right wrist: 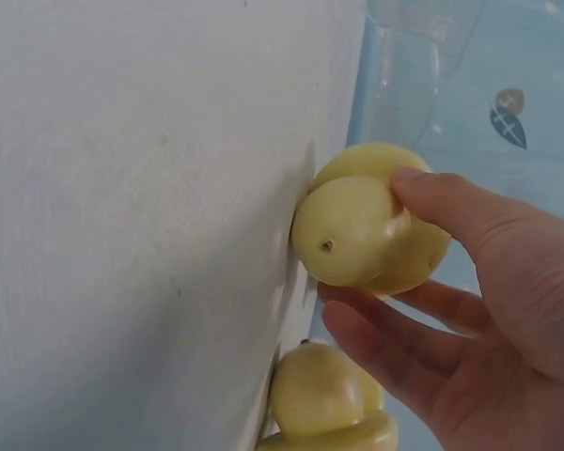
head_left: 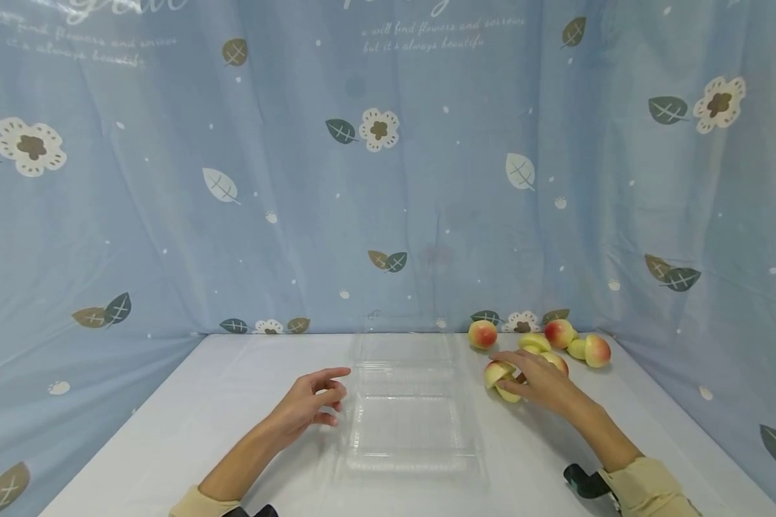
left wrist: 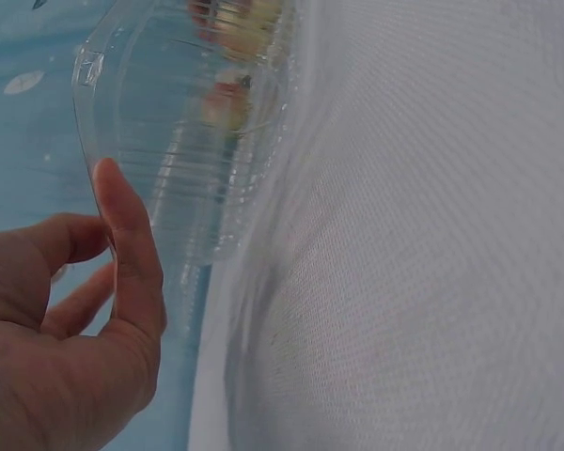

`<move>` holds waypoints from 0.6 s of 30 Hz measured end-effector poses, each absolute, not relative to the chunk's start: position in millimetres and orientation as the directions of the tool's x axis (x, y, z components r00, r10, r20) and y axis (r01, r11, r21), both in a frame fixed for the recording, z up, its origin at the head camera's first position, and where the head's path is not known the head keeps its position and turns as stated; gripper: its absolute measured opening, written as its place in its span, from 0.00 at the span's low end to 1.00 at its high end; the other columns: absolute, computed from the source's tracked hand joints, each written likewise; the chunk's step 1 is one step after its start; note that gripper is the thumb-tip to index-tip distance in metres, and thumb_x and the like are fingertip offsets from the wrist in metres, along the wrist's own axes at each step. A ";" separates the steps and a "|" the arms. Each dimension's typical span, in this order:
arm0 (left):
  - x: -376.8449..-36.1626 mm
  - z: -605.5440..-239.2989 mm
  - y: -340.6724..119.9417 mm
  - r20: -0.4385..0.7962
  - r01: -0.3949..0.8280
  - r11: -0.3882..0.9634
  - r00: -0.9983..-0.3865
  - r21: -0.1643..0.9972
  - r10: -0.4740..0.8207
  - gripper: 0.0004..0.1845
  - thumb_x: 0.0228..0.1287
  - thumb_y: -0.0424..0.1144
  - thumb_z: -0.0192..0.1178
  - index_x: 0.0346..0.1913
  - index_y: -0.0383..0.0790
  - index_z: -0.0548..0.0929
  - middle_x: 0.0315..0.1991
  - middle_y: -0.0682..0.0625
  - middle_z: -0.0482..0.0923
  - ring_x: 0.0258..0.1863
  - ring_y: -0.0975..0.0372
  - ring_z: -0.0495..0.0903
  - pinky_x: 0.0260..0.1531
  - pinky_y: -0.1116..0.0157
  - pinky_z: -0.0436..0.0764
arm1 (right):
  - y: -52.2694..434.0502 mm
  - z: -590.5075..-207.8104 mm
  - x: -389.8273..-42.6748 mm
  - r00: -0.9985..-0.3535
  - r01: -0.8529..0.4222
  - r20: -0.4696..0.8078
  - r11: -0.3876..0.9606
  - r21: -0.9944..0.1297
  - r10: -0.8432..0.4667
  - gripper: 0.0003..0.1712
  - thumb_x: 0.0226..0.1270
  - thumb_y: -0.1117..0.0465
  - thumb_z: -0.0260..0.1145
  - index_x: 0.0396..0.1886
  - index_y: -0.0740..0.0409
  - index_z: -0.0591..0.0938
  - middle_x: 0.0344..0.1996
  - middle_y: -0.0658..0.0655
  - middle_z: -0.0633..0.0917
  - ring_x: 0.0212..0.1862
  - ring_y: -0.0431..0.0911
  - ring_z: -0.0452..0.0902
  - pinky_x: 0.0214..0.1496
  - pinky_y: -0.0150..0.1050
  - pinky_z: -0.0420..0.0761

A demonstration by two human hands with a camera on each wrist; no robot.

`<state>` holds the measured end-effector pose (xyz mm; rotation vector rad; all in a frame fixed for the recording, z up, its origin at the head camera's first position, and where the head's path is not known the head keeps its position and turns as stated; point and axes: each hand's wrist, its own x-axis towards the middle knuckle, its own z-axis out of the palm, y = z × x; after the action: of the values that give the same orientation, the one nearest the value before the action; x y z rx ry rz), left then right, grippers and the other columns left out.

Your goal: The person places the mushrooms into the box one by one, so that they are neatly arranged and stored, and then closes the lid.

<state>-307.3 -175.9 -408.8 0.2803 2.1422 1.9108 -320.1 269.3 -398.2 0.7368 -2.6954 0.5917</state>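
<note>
Open table [head_left: 187, 424] lies left of the clear container [head_left: 407, 424] (peaches [head_left: 559, 334] crowd its right).

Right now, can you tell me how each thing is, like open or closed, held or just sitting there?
Clear plastic box: open, lid folded back, nothing inside, flat on the table.
Left hand: relaxed fingers beside the box's edge, holding nothing.
Right hand: fingers curled round a peach.
Held peach: gripped, low against the table.
Other peaches: loose on the table, untouched.
</note>
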 end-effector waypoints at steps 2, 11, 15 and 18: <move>-307.1 -408.6 -176.0 -0.061 -0.025 0.120 -0.949 0.992 0.310 0.30 0.68 0.36 0.61 0.71 0.38 0.67 0.43 0.48 0.74 0.33 0.61 0.77 0.27 0.67 0.84 | 269.1 -398.8 -319.9 -0.822 -0.548 0.373 0.776 -0.313 -0.430 0.25 0.62 0.59 0.71 0.60 0.55 0.79 0.51 0.61 0.83 0.35 0.44 0.83 0.33 0.28 0.80; -308.3 -409.6 -175.5 -0.059 -0.021 0.123 -0.948 0.992 0.312 0.30 0.68 0.37 0.61 0.71 0.39 0.68 0.44 0.49 0.73 0.33 0.61 0.78 0.27 0.67 0.84 | 269.7 -400.4 -323.4 -0.821 -0.548 0.385 0.771 -0.325 -0.421 0.24 0.59 0.58 0.74 0.56 0.56 0.81 0.51 0.58 0.84 0.36 0.42 0.83 0.35 0.29 0.82; -308.0 -411.1 -176.1 -0.060 -0.020 0.126 -0.945 0.992 0.320 0.29 0.69 0.36 0.60 0.71 0.38 0.67 0.43 0.49 0.73 0.33 0.62 0.78 0.28 0.67 0.84 | 269.1 -399.9 -323.6 -0.819 -0.552 0.381 0.769 -0.323 -0.429 0.24 0.59 0.58 0.74 0.54 0.57 0.80 0.50 0.56 0.85 0.37 0.43 0.82 0.36 0.33 0.83; -308.1 -411.6 -176.6 -0.051 -0.012 0.124 -0.946 0.992 0.321 0.29 0.69 0.37 0.60 0.71 0.38 0.67 0.43 0.50 0.74 0.33 0.62 0.78 0.28 0.67 0.84 | 268.2 -399.4 -323.2 -0.810 -0.563 0.391 0.766 -0.310 -0.437 0.24 0.58 0.58 0.74 0.55 0.58 0.81 0.50 0.56 0.85 0.39 0.45 0.82 0.37 0.37 0.85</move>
<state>-308.1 -176.6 -411.6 0.3049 2.1500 1.9011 -323.2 268.2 -399.4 0.7749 -2.6656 0.6045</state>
